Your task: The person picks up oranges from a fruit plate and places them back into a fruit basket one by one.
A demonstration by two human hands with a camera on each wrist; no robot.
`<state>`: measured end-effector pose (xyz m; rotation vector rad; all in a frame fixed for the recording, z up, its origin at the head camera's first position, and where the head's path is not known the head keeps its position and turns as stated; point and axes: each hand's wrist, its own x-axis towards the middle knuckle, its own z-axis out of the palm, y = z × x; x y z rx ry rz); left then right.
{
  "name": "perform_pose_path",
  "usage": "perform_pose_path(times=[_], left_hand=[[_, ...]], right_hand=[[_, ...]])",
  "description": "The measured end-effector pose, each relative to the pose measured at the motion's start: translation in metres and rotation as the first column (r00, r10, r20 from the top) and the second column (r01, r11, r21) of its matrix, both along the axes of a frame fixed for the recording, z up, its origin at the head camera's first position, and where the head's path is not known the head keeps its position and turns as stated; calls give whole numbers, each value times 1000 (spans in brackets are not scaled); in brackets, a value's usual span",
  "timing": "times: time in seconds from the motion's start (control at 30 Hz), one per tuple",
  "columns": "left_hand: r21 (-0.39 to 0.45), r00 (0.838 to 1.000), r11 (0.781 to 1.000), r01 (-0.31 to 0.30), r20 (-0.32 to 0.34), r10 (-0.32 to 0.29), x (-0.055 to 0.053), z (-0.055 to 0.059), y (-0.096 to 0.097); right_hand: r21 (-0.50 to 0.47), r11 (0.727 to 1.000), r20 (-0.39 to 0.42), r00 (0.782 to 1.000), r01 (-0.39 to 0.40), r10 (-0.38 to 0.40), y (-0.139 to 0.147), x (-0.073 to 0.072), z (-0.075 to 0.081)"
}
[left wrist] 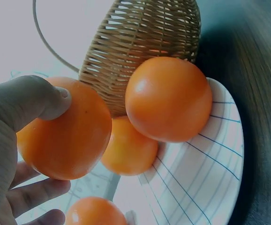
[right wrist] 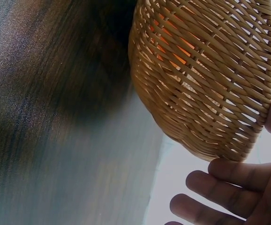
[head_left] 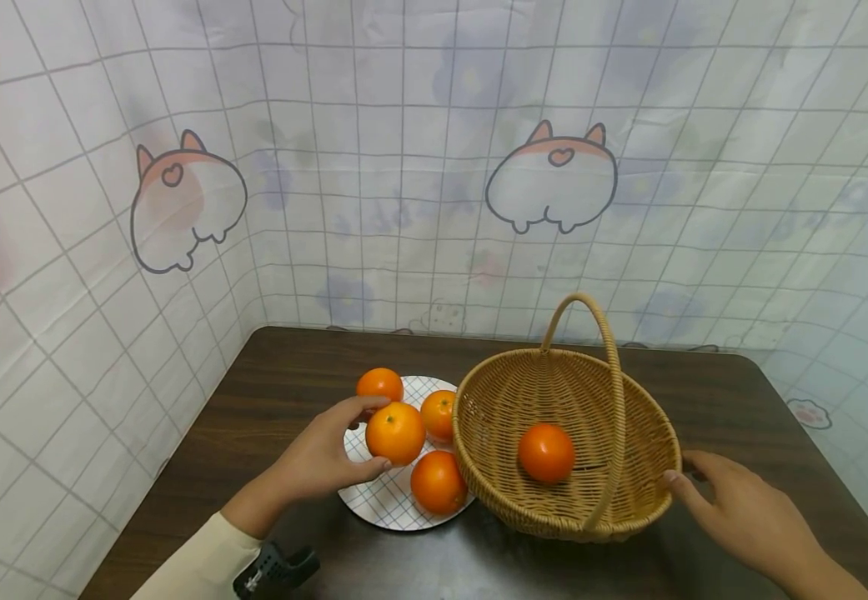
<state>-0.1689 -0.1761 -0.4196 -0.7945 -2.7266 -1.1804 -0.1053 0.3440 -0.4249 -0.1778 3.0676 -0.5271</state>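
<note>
Round orange fruit (head_left: 396, 437) is pinched in our left grip (head_left: 326, 454) above the round white checked plate (head_left: 379, 502); our right grip (head_left: 752, 510) holds the tan wicker basket (head_left: 495, 417) at right.

No text, label or number is readable.
</note>
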Motion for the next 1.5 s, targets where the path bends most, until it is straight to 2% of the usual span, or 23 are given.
perform_pose_path(times=[0.23, 0.47, 1.03, 1.27, 1.5], left_hand=[[1, 1000, 1000, 7, -12, -7, 1, 9, 7], [9, 1000, 1000, 21, -6, -21, 0, 17, 15], [28, 997, 997, 78, -8, -78, -4, 28, 25], [67, 995, 993, 96, 7, -97, -5, 31, 29], [70, 994, 991, 112, 9, -113, -7, 36, 34]], right_hand=[[4, 1000, 19, 1000, 7, -7, 0, -1, 2], [-1, 1000, 5, 1000, -8, 8, -1, -1, 3], [-16, 1000, 12, 1000, -11, 11, -1, -1, 2], [-18, 1000, 23, 1000, -3, 3, -1, 0, 3], [-23, 1000, 1, 1000, -10, 10, -1, 1, 4]])
